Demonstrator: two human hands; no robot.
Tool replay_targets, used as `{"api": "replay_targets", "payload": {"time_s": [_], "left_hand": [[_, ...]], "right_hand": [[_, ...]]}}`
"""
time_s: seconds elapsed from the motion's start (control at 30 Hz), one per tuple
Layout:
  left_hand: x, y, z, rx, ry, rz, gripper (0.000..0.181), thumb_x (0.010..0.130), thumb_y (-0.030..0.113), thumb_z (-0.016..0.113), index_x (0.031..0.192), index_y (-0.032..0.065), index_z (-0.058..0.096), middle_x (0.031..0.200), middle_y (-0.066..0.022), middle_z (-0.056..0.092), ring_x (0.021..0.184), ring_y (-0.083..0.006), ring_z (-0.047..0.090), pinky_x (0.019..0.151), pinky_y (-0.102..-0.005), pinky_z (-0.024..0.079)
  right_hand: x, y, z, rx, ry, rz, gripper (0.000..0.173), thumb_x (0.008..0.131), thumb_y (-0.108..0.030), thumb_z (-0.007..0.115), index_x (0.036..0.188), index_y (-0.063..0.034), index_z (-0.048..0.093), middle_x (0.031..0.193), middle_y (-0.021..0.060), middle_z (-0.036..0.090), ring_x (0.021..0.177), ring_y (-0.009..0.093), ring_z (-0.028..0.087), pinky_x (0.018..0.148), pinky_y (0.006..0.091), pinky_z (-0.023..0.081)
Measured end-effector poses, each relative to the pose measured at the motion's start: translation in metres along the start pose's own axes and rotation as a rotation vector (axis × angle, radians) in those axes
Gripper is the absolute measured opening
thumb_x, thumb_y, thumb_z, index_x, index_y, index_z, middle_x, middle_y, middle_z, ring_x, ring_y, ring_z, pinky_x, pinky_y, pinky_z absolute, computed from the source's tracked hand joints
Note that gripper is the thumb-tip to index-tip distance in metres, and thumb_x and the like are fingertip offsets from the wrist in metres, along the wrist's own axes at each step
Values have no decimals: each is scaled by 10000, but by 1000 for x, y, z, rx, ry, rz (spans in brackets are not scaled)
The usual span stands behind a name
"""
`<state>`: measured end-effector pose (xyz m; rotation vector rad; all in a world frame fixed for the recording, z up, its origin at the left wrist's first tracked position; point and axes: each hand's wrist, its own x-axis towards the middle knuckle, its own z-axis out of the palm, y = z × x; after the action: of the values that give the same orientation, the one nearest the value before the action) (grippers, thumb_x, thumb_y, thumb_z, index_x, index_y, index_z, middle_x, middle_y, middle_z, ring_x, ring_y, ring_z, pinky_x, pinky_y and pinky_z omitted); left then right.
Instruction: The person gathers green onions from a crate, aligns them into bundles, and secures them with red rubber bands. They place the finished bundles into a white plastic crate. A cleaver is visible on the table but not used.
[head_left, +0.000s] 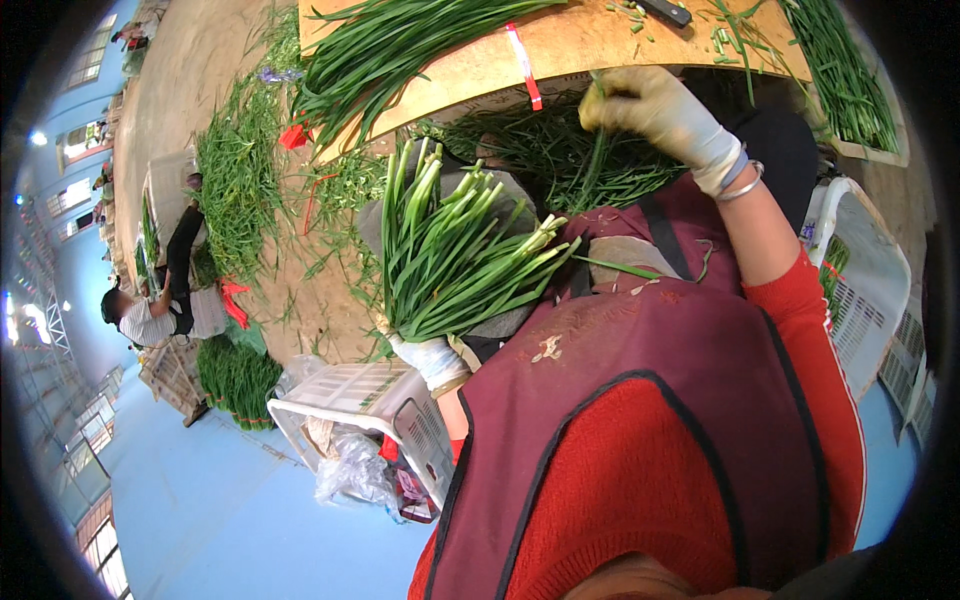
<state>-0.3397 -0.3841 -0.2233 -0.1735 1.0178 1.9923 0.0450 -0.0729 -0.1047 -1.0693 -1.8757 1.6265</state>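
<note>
My left hand (424, 352), in a whitish glove, is shut around a loose bunch of long green leafy stalks (465, 255), apparently garlic chives. Their pale cut ends fan upward above my lap. My right hand (637, 109), in a yellow-stained glove, is raised by the edge of a wooden board (465, 75), fingers curled near a thin green leaf; whether it grips the leaf is unclear. A big heap of the same stalks (397, 52) lies on the board, beside a red strip (525, 67). A dark-handled knife (665, 11) rests near cut stem bits.
Trimmed leaves (240, 180) litter the floor, and more lie beneath the board. A white plastic crate (337, 397) with plastic bags stands at left; another crate (862, 277) is at right. Stalks fill a tray (870, 154) at upper right. A person (150, 319) sits farther left.
</note>
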Motion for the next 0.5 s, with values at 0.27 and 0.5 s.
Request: {"api": "replay_targets", "payload": {"time_s": [0.27, 0.5], "left_hand": [[10, 0, 8, -102, 17, -58, 564, 934, 431, 500, 1325, 25, 529, 1371, -183, 526, 1242, -386, 489, 1076, -581, 342], [5, 5, 3, -152, 32, -76, 567, 921, 443, 530, 1310, 30, 542, 1369, -190, 527, 1245, -387, 487, 1072, -591, 342]], "right_hand": [[0, -11, 84, -23, -307, -100, 392, 879, -191, 680, 1216, -7, 601, 1003, 123, 671, 914, 202, 636, 834, 307, 513], [7, -2, 56, -19, -102, 33, 124, 871, -102, 607, 915, -4, 669, 788, 83, 672, 609, 144, 647, 580, 288, 511]]}}
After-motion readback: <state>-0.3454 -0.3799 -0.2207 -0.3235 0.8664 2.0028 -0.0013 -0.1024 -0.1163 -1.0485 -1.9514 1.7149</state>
